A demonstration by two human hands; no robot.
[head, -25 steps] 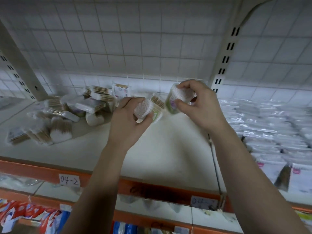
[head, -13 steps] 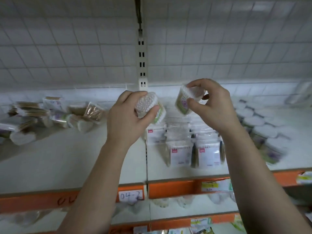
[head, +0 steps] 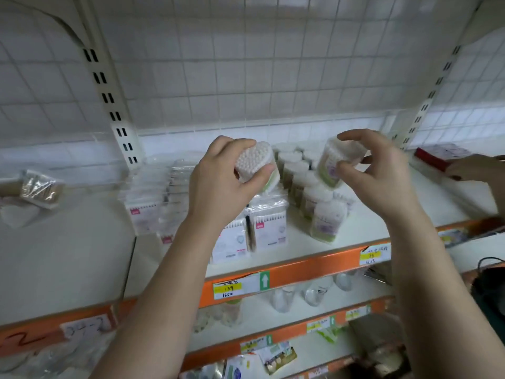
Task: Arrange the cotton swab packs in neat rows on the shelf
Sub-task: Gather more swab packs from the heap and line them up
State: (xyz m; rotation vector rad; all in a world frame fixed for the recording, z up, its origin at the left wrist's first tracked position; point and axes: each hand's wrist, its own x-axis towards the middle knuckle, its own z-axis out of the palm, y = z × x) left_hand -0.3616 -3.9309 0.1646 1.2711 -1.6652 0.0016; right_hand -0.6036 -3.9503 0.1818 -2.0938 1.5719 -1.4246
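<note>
Two round cotton swab tubs are held up in the air over the shelf [head: 363, 228]. The left hand [head: 218, 184] grips one tub [head: 255, 162] swab-ends up, and the right hand [head: 379, 184] pinches the other tub [head: 332, 166], tilted, between thumb and fingers. Just beyond them a row of tubs [head: 311, 195] runs from front to back and looks fairly tidy, with flat packs [head: 269, 228] lined up beside it. I judge the work partly done: both held tubs need places, probably in that row, and a loose pile of packs [head: 41, 190] lies unsorted on the far left. Another person's hand [head: 475, 168] touches a red box [head: 434, 157] at the right.
</note>
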